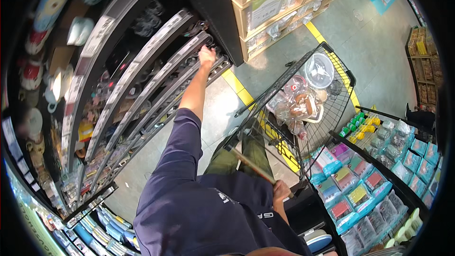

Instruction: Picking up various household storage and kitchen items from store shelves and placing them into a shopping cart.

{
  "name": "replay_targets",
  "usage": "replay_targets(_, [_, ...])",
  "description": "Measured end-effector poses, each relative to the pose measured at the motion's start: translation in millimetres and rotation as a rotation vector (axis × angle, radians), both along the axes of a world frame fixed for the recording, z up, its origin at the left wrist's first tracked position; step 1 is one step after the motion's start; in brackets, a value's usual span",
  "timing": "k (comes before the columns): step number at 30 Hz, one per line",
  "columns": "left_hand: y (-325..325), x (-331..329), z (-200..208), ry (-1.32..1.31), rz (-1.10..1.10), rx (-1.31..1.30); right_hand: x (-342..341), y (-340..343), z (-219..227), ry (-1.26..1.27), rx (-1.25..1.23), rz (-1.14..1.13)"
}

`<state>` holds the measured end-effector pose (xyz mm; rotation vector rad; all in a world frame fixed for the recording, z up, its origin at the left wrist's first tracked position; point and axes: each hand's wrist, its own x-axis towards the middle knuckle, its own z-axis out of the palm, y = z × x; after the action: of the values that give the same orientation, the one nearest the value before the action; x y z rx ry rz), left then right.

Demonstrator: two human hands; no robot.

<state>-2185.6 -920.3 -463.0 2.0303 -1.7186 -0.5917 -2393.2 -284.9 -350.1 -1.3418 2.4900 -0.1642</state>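
Note:
My left arm is stretched out to the tall black shelf unit. At the end of one of its lower shelves, my left hand (207, 57) has its fingers curled in among small dark goods (212, 42). What they hold is too small to make out. Low on the right, my right hand (280, 190) is wrapped round the handle bar (251, 165) of a black wire shopping cart (339, 109). Inside the cart lie a large round clear container (318, 70), several plastic-wrapped items (289, 106) and a brown-and-white piece (304, 105).
Curved shelf edges with price strips (137, 64) fill the left side. A wooden shelf unit (239, 14) stands ahead, beyond a black end panel (208, 4). Packaged goods in blue trays (350, 180) border the cart's right. Yellow tape (235, 85) crosses the grey floor (284, 57).

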Motion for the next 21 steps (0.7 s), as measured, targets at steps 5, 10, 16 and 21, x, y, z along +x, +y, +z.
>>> replay_targets(5, [-48.2,-4.4,-37.2,-0.266,-0.212,0.364,-1.2,-7.0,15.1,-0.119,-0.023,-0.047])
replay_targets(10, [-71.3,21.4,-78.3,-0.419,-0.283,0.173,-7.5,-18.0,20.0,-0.186,-0.088,-0.060])
replay_targets(16, [-68.0,18.2,-82.8,-0.240,-0.189,0.175,-8.1,-16.2,20.6,-0.195,-0.081,-0.058])
replay_targets(21, [-59.5,18.1,-66.6,-0.366,-0.167,-0.056,-6.3,-16.9,22.4,-0.193,-0.036,-0.046])
